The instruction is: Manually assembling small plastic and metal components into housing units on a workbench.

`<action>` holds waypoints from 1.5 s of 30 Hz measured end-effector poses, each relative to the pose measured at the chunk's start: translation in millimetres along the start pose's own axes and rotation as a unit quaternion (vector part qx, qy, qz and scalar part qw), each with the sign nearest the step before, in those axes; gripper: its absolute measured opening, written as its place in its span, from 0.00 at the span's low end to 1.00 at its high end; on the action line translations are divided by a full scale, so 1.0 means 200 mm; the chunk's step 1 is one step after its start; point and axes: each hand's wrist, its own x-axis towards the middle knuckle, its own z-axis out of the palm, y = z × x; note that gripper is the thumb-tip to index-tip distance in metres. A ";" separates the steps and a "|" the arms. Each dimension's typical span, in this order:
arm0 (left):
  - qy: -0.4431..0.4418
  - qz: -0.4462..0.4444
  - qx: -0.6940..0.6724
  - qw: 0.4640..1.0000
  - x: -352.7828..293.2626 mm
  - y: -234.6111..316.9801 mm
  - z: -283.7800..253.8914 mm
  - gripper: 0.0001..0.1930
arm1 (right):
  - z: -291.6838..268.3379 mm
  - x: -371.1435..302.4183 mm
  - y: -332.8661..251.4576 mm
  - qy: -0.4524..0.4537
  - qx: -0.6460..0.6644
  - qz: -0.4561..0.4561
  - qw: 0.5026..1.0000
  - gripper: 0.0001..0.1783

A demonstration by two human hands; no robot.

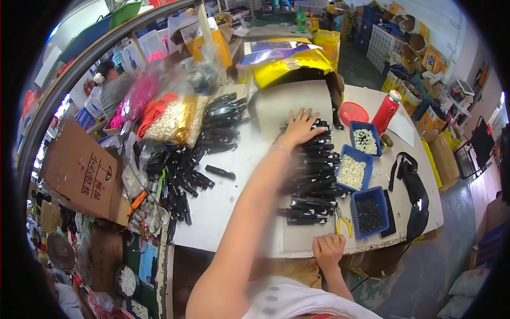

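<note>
My left hand (302, 130) reaches far over the table, fingers spread, lying on the far end of a row of black stick-shaped pieces (314, 170). Nothing shows gripped in it. The pieces lie side by side on a pale board (273, 109), some with silvery bits at their ends. My right hand (328, 250) rests at the near table edge with its fingers curled in, and no object shows in it. Just beyond it lie yellow-handled pliers (344, 223). To the left, a single black piece (220, 172) lies apart from a larger heap of black pieces (183, 170).
Blue trays hold white pieces (351, 171) and black pieces (370, 212). Beyond are a red basket (353, 113) and a red bottle (387, 110). A black pouch (414, 194) lies at right. Plastic bags (172, 119) and a cardboard box (79, 170) crowd the left.
</note>
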 end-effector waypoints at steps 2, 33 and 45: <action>0.067 0.027 -0.034 0.997 -0.03 -0.01 0.00 0.36 | 0.00 0.00 -0.01 -0.007 -0.002 0.007 1.000 0.04; -0.045 -0.099 0.041 0.993 -0.73 -0.29 -0.12 0.22 | 0.03 -0.02 -0.02 -0.025 0.030 0.055 0.998 0.04; 0.020 -0.102 0.118 0.987 -0.90 -0.82 -0.48 0.24 | 0.02 -0.02 -0.01 -0.018 0.041 0.044 0.998 0.05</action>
